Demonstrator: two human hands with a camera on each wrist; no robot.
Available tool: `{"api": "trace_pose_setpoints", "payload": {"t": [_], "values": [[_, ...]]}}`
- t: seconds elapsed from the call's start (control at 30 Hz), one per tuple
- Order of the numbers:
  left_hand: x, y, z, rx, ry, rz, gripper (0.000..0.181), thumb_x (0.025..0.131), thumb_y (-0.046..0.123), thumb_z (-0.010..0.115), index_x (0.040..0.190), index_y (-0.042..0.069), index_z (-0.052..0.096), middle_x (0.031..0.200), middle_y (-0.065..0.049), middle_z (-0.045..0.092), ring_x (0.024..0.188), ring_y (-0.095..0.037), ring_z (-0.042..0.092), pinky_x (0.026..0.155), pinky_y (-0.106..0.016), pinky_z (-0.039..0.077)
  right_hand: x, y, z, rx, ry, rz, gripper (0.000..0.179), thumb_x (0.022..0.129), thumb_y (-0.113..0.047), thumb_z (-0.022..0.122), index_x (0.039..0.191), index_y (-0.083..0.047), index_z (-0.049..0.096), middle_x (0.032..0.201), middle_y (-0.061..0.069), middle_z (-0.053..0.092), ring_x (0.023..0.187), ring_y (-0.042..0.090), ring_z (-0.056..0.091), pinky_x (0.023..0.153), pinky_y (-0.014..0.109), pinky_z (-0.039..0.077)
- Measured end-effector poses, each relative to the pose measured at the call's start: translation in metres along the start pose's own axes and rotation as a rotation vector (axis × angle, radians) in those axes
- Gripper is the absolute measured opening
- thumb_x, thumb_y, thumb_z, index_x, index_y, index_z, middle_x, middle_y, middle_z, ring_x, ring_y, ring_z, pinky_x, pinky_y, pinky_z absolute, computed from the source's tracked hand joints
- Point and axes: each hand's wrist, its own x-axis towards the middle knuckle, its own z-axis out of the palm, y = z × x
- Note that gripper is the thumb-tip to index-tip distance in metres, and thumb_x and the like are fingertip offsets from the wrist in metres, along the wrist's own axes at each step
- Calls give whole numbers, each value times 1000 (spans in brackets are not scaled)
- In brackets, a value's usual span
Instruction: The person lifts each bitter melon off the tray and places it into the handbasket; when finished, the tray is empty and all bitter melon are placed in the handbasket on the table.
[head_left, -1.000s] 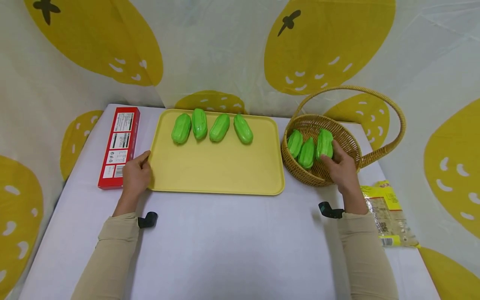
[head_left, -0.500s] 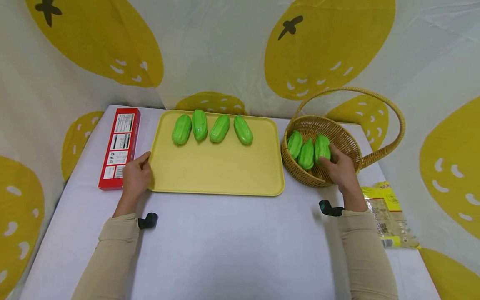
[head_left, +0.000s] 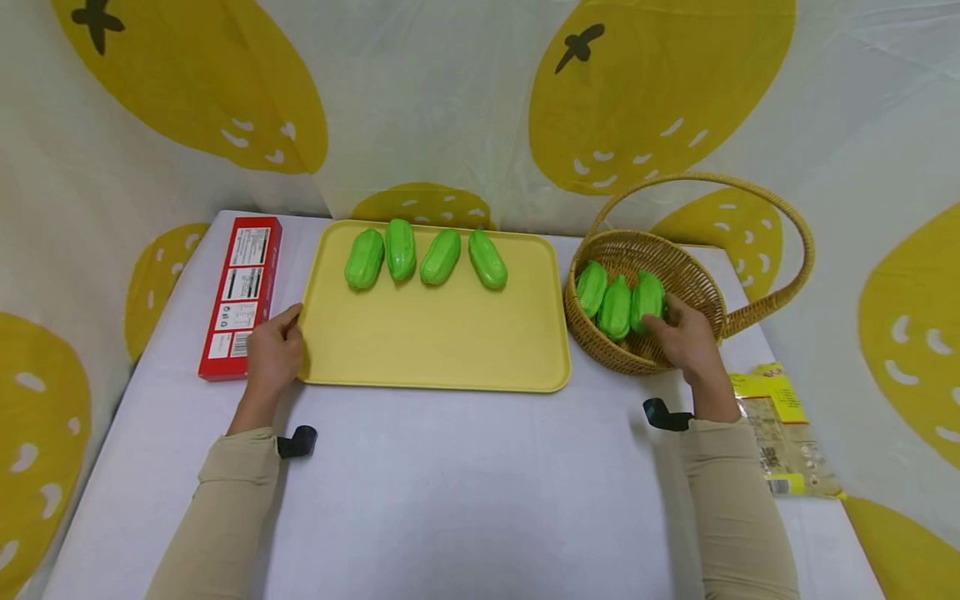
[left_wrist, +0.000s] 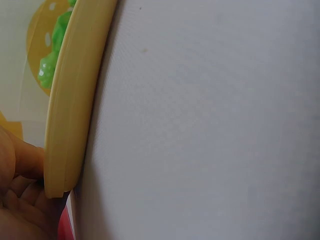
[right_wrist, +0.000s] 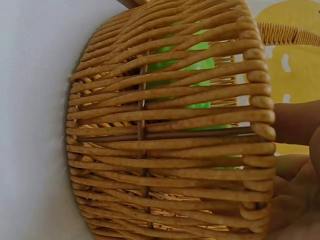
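Note:
My left hand [head_left: 273,354] pinches the left rim of the yellow tray [head_left: 435,342]; in the left wrist view the tray's edge [left_wrist: 75,110] sits between thumb and fingers. Along the tray's far side lie several green, ridged, cucumber-like vegetables [head_left: 439,257]. At the right, a wicker basket [head_left: 615,354] contains three more. My right hand [head_left: 686,337] reaches over its near rim, beside the rightmost green vegetable [head_left: 648,298]. Its thumb overlaps that vegetable's lower end, while the other fingers look loose. Basket weave [right_wrist: 175,115] hides most of the contents in the right wrist view.
A red box [head_left: 240,296] lies left of the tray. The basket's tall handle [head_left: 787,217] arches up and leans right. A yellow-and-clear packet [head_left: 783,433] lies at the table's right edge. White cloth [head_left: 480,492] covers the table, and a patterned curtain hangs behind.
The right hand has lowered the green vegetable into the basket beside the other two, and its fingers have shifted slightly right, off it. The left hand keeps its place on the tray.

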Motion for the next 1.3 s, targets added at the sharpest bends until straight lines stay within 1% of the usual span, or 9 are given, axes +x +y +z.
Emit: {"api": "trace_pose_setpoints", "payload": {"t": [0.1, 0.33, 0.47, 0.6, 0.7, 0.87, 0.93, 1.1, 1.3], "values": [[0, 0, 0, -3, -6, -8, 44, 101, 4, 41, 142, 2, 57, 143, -20, 59, 119, -30, 58, 78, -12, 37, -2, -1, 0, 8, 4, 2, 71, 107, -28, 49, 162, -2, 14, 160, 31, 32, 144, 44, 36, 118, 59, 31], [0, -2, 1, -15, -10, -4, 44, 101, 3, 42, 142, 2, 58, 143, -20, 59, 119, -30, 58, 78, -13, 37, -10, -4, -3, 29, 10, 16, 75, 107, -37, 45, 164, -8, 5, 169, 25, 13, 153, 49, 18, 119, 64, 25], [0, -2, 1, -5, 8, 8, 43, 101, 3, 42, 141, 1, 59, 142, -21, 60, 115, -30, 59, 77, -12, 37, -16, -7, -3, 61, 26, -18, 76, 107, -40, 47, 164, -10, 7, 170, 18, 14, 155, 45, 17, 120, 63, 24], [0, -1, 0, 0, 4, 7, 43, 101, 2, 42, 141, 1, 58, 142, -21, 59, 115, -31, 59, 77, -13, 37, -19, -14, -2, 92, 48, -55, 77, 106, -40, 49, 165, -10, 10, 170, 18, 18, 155, 42, 19, 121, 61, 24], [0, -1, 0, 5, 0, 1, 44, 101, 2, 41, 142, 2, 58, 143, -20, 59, 118, -31, 59, 81, -18, 41, -21, -21, 0, 113, 56, -88, 76, 106, -39, 51, 164, -10, 12, 170, 17, 18, 156, 39, 20, 122, 59, 24], [-1, -1, 1, 14, 3, -3, 44, 101, 2, 41, 142, 2, 58, 143, -20, 59, 120, -31, 59, 90, -35, 47, -23, -29, 2, 147, 56, -136, 73, 106, -35, 52, 164, -9, 16, 169, 18, 19, 155, 39, 21, 123, 57, 23], [-1, 0, 1, 14, 1, -4, 44, 101, 3, 41, 142, 2, 58, 143, -20, 59, 120, -31, 59, 89, -32, 47, -24, -32, 4, 163, 51, -147, 73, 106, -34, 53, 164, -8, 16, 169, 18, 19, 155, 39, 21, 123, 57, 23], [-1, 2, -1, 8, -18, -5, 44, 102, 4, 40, 144, 1, 56, 145, -21, 57, 115, -32, 58, 75, -15, 39, -26, -43, 9, 161, 34, -176, 73, 105, -34, 54, 163, -10, 18, 169, 16, 21, 155, 38, 21, 123, 57, 23], [-1, 4, -2, 8, -41, -25, 44, 103, 5, 40, 145, 3, 54, 147, -20, 55, 116, -33, 57, 73, -14, 38, -25, -56, 21, 161, -11, -252, 70, 105, -31, 56, 163, -11, 21, 169, 16, 22, 155, 38, 24, 122, 57, 25]]}}
